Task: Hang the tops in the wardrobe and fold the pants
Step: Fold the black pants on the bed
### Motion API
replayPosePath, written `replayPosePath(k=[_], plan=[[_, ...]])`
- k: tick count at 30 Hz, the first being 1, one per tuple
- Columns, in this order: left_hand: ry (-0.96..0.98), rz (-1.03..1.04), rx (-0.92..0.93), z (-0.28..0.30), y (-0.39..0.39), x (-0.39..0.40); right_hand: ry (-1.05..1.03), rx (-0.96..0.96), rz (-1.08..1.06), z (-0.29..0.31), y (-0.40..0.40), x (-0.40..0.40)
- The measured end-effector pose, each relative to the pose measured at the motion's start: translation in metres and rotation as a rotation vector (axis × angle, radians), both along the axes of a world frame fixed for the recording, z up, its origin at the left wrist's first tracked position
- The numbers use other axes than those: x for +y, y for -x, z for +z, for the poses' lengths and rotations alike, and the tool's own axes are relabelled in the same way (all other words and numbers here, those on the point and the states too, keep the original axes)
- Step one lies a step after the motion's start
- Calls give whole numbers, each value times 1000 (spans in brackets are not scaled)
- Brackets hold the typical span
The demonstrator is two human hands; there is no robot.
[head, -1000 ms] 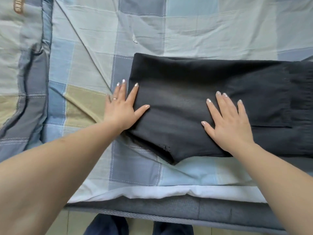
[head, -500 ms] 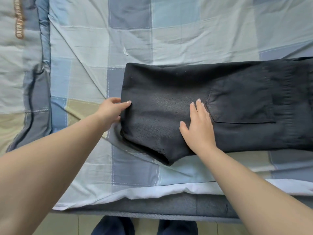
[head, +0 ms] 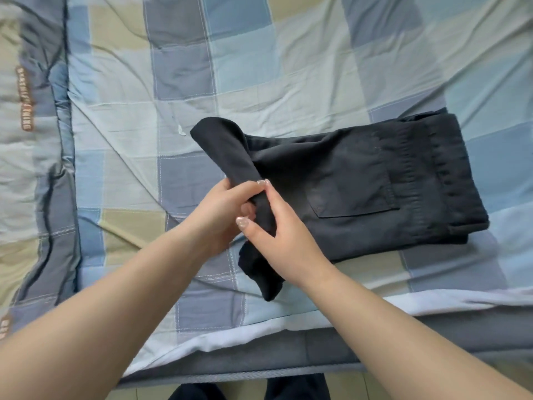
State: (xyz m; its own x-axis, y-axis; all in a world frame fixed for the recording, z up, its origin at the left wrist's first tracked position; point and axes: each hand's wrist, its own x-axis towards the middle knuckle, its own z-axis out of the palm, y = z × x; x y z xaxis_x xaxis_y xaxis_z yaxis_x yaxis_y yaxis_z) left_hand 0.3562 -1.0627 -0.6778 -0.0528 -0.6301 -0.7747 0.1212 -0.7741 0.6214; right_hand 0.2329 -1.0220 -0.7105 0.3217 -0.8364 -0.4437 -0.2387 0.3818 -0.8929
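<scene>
Fingers of both hands hold the lifted left end of the pants.
The left hand [head: 222, 215] and right hand [head: 277, 235] each curl round the raised fold, meeting at its middle. From that grip the dark pants [head: 360, 192] run rightward, long axis across the checked bedspread [head: 259, 67], waistband farthest from the fingers, right hand nearer it. Judged: the fold must travel right, over the pocket.

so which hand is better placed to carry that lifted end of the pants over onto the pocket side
Probably the left hand: it grips the raised fold of the black pants. The right hand also holds it, but lower, nearer the hanging end.
</scene>
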Motion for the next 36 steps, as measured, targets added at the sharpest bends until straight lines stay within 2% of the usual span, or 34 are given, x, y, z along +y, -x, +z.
replayPosePath(k=[4, 8, 13, 17, 21, 24, 26, 29, 33, 35, 36], plan=[[82, -28, 13, 10, 69, -11, 18, 85, -161, 19, 61, -6], [147, -136, -79, 12, 138, -29, -7, 237, -204, 27, 142, -18], [248, -255, -148, -6, 222, -50, -48, 324, -300, 9, 223, -33], [249, -364, -163, -35, 256, -53, -195, 216, -473, -27, 257, -31], [432, -622, -450, -62, 255, -39, -299, 197, -510, -60, 273, -25], [420, -617, -530, -74, 239, -30, -317, 189, -527, -64, 272, -30], [367, -501, -463, -71, 236, -25, -266, 106, -548, -53, 265, -31], [277, -287, -301, -47, 232, -25, -132, -214, -409, -26, 236, -32], [245, -235, -252, -18, 197, -37, -218, -546, -207, -10, 190, -40], [268, -185, -338, -7, 175, -41, -311, -571, -231, -13, 176, -46], [262, -137, -396, 0, 162, -40, -340, -516, -238, -16, 169, -49]])
